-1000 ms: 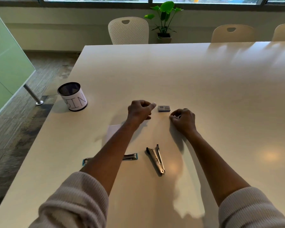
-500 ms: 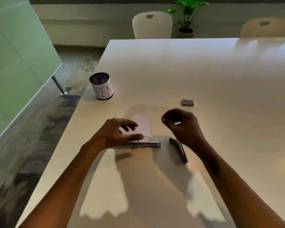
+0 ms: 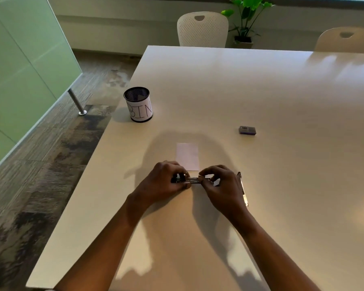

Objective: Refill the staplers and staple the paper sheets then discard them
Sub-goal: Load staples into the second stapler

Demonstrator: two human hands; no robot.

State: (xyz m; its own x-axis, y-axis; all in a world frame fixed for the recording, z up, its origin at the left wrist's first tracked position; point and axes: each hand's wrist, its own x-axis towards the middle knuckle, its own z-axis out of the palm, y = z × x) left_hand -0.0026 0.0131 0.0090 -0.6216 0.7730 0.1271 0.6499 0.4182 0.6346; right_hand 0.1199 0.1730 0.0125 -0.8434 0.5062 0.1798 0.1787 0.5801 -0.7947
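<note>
Holding the first stapler [image 3: 194,180] between them, both hands work low over the surface [image 3: 261,91] near its front edge. The left hand [image 3: 164,183] is closed around the dark end of it, and the right hand [image 3: 221,185] pinches the metal part with thumb and fingertips — most likely it is pressing staples into the open channel, though the strip itself is too small to see. The second stapler [image 3: 243,189] lies just beside the right hand, partly hidden by it, and seems not yet touched. The small staple box [image 3: 247,130] rests further back on the right. One paper sheet [image 3: 187,156] lies flat just behind the hands, not stapled as far as I can tell. The mesh cup marked BIN [image 3: 138,104] stands at the left edge — something pale shows inside, but I cannot tell what it is. So the task is at its early part: refilling is under way, while stapling and discarding are still left.
</note>
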